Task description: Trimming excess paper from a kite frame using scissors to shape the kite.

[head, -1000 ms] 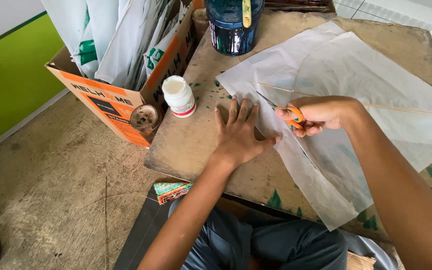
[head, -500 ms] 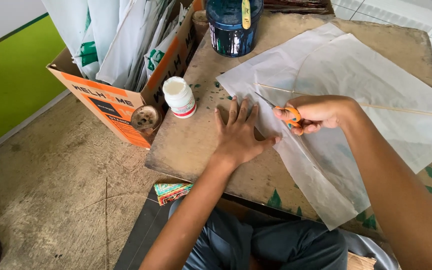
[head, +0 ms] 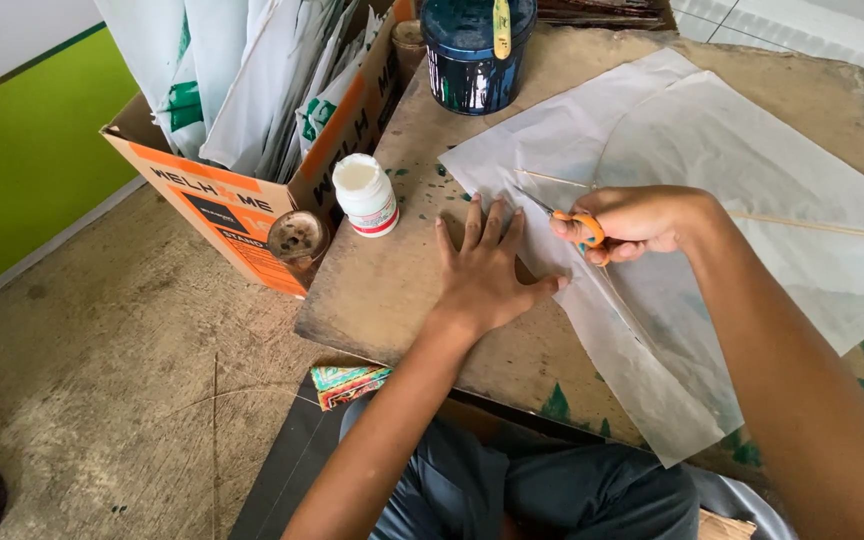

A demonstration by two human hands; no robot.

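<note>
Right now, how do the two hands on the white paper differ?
The left hand lies flat, fingers spread, pressing the white paper onto the wooden board; the right hand is curled around orange-handled scissors. The left holds nothing; the right grips a tool. Both rest on the same sheet.

A white plastic bottle (head: 366, 195) and a dark blue paint can (head: 476, 50) are set on the worn board (head: 407, 290). Folded white sheets are stacked in an orange cardboard box (head: 242, 215) beside it.

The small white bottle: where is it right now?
In the head view, the small white bottle stands at the board's left edge, beside the cardboard box, left of the left hand.
</note>
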